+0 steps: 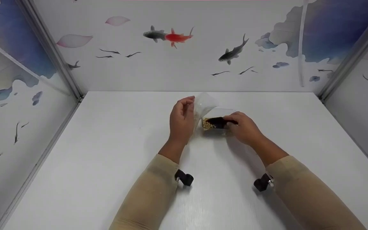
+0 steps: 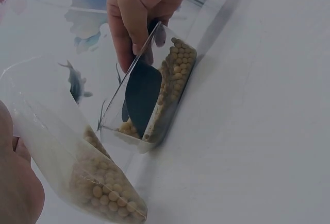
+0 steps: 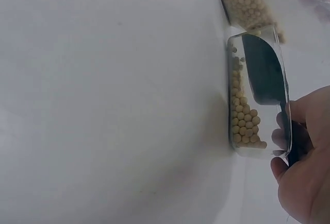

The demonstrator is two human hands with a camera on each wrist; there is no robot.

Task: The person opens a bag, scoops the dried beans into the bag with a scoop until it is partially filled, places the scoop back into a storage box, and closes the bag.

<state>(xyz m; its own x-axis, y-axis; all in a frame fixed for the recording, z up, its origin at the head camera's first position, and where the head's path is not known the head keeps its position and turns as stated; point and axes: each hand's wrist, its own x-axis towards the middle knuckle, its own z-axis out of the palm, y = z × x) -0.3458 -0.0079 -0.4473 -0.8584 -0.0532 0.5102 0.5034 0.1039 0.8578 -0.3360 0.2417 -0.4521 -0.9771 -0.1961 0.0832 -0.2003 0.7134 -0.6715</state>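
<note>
My right hand grips the handle of a black scoop, whose blade dips into a clear rectangular container. Round beige beans lie inside that container, heaped unevenly along its bottom. To its left stands a clear plastic bag, with more of the same beans gathered in its lower part. My left hand holds the bag by its upper side; its fingertips are partly hidden behind the plastic. The bag's mouth leans toward the container.
A white table carries everything. Behind it rises a white panel printed with fish and leaves, and similar panels close off the left and right sides. Black wrist mounts sit on both sleeves.
</note>
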